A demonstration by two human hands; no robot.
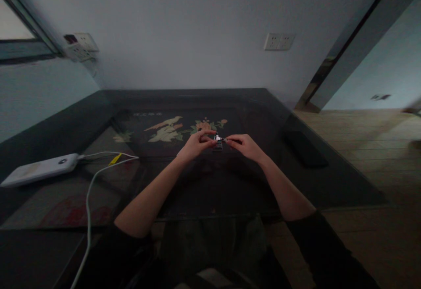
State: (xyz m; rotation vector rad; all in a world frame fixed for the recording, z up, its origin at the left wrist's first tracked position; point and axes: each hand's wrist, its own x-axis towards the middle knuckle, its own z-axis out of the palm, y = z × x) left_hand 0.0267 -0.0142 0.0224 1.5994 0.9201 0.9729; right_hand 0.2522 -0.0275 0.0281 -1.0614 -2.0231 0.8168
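Observation:
Between my two hands, over the middle of the dark table, is a small shiny silvery object [217, 138]; its kind is too small to make out. My left hand [198, 143] pinches it from the left with thumb and forefinger. From the right, the closed fingertips of my right hand [245, 145] meet its right end, at a thin short piece. Just beneath it a small pale patterned shape [217, 147] shows, perhaps a reflection in the glossy tabletop. Both forearms reach in from the front edge.
On the dark glossy table [210, 192] a white power bank [42, 169] lies at left, its white cable [88, 205] with a yellow tag [115, 159] running off the front. A black flat object [305, 149] lies at right. Wall sockets [279, 42] are behind.

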